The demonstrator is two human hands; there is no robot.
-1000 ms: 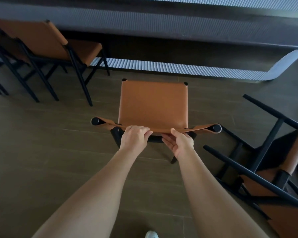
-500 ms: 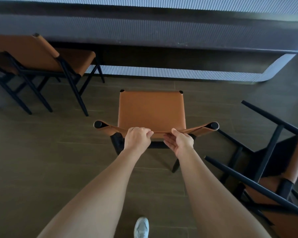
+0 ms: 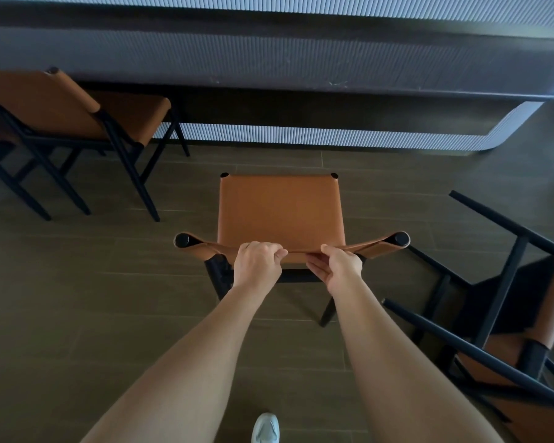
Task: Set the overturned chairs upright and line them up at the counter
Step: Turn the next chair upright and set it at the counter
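An upright chair (image 3: pixel 280 209) with a tan leather seat and black frame stands in front of me, facing the counter (image 3: pixel 285 63). My left hand (image 3: pixel 258 265) grips the top edge of its leather backrest left of centre. My right hand (image 3: pixel 336 266) grips the same edge right of centre. Another tan chair (image 3: pixel 525 334) lies overturned on the floor at the right, black legs pointing left and up. A third chair (image 3: pixel 61 110) stands upright at the counter on the left.
The dark ribbed counter runs across the top and curves away at the right end (image 3: pixel 506 126). Brown plank floor (image 3: pixel 77 298) lies between the chairs. My light shoe (image 3: pixel 266 430) shows at the bottom edge.
The chair in my hands has come closer to the counter, and my view has moved forward with it. My foot has stepped into view. Both hands keep their grip.
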